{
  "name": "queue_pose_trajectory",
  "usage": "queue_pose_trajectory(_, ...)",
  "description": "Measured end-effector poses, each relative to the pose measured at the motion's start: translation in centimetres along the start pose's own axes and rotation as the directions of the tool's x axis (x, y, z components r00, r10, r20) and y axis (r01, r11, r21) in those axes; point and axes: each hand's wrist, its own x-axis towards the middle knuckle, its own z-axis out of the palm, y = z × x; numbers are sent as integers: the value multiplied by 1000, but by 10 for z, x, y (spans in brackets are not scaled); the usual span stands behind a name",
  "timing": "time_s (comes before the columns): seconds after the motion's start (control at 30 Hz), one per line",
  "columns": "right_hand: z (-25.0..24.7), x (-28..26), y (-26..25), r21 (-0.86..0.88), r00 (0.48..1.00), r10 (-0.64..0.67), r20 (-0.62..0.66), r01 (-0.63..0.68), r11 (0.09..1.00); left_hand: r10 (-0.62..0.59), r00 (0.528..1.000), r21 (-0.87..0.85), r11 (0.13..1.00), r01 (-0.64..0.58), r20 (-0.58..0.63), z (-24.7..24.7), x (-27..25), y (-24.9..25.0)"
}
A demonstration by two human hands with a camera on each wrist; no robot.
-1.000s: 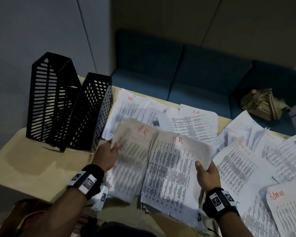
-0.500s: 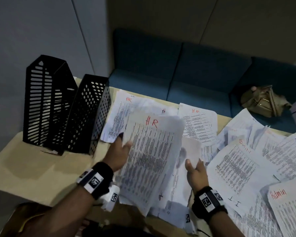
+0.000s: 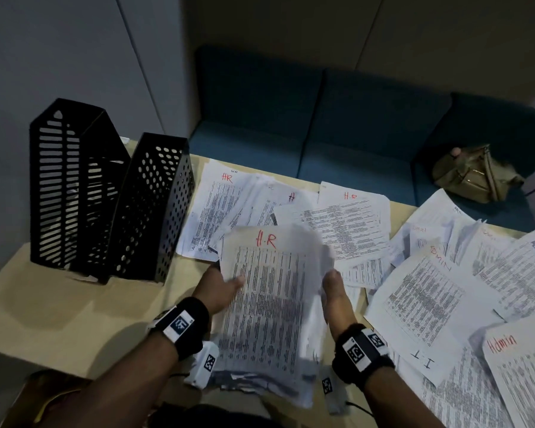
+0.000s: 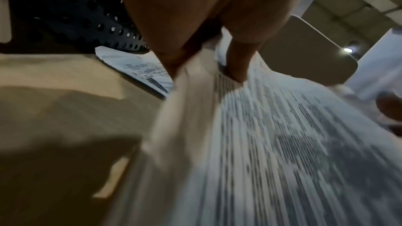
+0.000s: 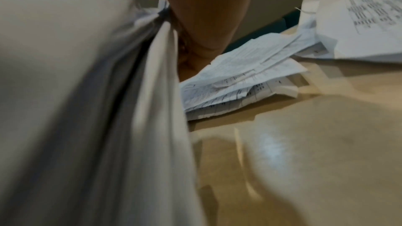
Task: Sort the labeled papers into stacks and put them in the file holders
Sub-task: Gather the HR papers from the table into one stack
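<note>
Tan table (image 3: 74,307), two black file holders (image 3: 112,202), scattered labeled papers (image 3: 426,291)

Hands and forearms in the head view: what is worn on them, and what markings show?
Both forearms are bare, no sleeves. The left hand and right hand wear no gloves. Each wrist carries a black band with a white square tag printed with a black-and-white code. A white block with another code hangs below each wrist, and a thin dark cable trails from the right one.

An olive bag (image 3: 473,174) rests on the blue sofa (image 3: 337,134).
</note>
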Motion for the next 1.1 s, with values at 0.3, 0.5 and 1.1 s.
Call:
queue_pose_trajectory(0.3, -3, 19, -15, 19, 948, -312, -64, 314, 949, 214, 957, -181, 967, -179, 196, -5, -13, 14)
queue_pose_trajectory(0.5, -4, 26, -13, -249, 932, -362, 6, 352, 902, 330, 933, -153, 939, -308, 146, -4, -14, 34)
queue_pose_trajectory(1.1, -2, 29, -3, -212, 951, -306, -36, 292, 933, 243, 968, -199, 953, -227, 58, 4, -7, 3)
